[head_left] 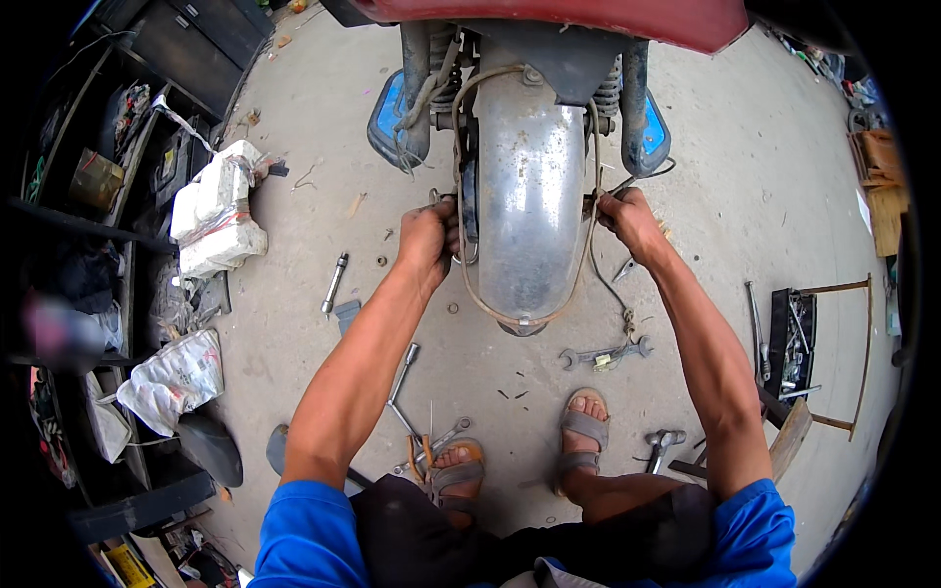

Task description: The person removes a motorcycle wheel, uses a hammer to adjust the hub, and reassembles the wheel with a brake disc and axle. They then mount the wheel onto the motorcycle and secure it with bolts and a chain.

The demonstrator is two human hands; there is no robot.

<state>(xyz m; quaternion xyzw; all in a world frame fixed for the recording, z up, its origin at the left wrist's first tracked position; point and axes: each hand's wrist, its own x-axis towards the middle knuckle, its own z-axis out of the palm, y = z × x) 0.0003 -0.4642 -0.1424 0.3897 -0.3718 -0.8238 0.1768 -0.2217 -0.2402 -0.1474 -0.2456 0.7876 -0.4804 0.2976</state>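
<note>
A dull silver, rust-spotted metal mudguard (529,196) over a wheel stands between my hands, with a thin brown cable (463,284) looped around it. My left hand (427,238) is closed at the wheel's left side, near the axle; its fingertips are partly hidden, and what they grip cannot be made out. A wire ring shows just beside it. On the other side, my right hand (632,220) is closed with thumb and fingers pinched at the right end of the axle area, where a dark wire passes. Above hangs the vehicle's red body (578,12).
A double-ended spanner (605,354) lies by the wheel. Around my feet are a socket wrench (403,377), a ring spanner (436,446) and a hammer (665,446). A black toolbox (792,343) stands right. Dark shelves (123,260) and white foam blocks (218,211) are left.
</note>
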